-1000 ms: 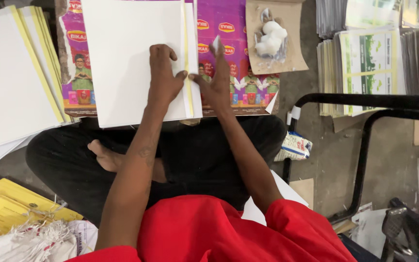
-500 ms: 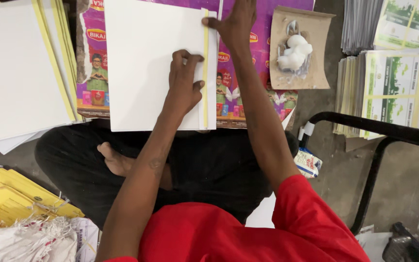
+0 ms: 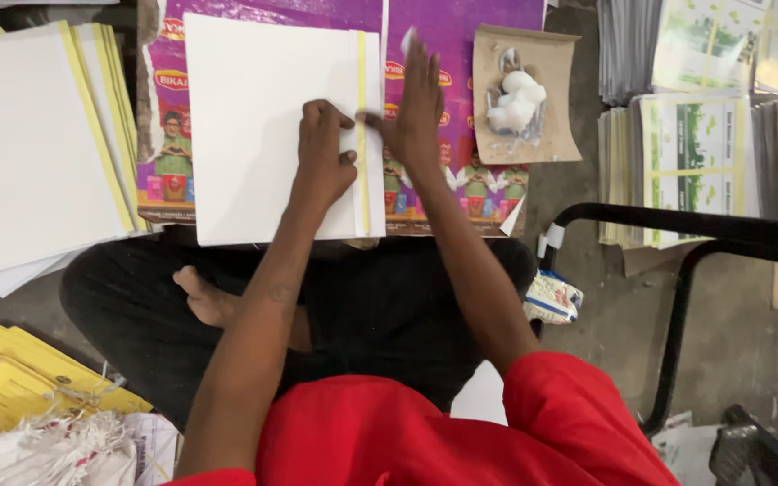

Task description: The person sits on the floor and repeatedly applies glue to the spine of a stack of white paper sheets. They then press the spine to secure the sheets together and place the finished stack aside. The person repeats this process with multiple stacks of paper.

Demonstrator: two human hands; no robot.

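Lying flat on a purple printed sheet [image 3: 461, 36] that covers the floor in front of the seated person, a large white board [image 3: 254, 126] takes up the middle of the view, its yellow strip [image 3: 362, 126] running along the right edge — long axis pointing straight away from the body. The left hand [image 3: 321, 162] rests palm down on the white face just left of that strip, fingers [image 3: 317, 115] curled and pressing, gripping nothing. The right hand [image 3: 416, 108] lies just right of the strip, half on the purple sheet, its fingers spread flat and its thumb reaching across to touch the strip — open, holding nothing. So the strip runs between the two hands, equally near to both. A stack of similar white boards [image 3: 29, 153] sits to the left, touching the purple sheet's edge. Right of the right hand, a brown card [image 3: 497, 135] carries a white lump of paste [image 3: 515, 99], near but apart.
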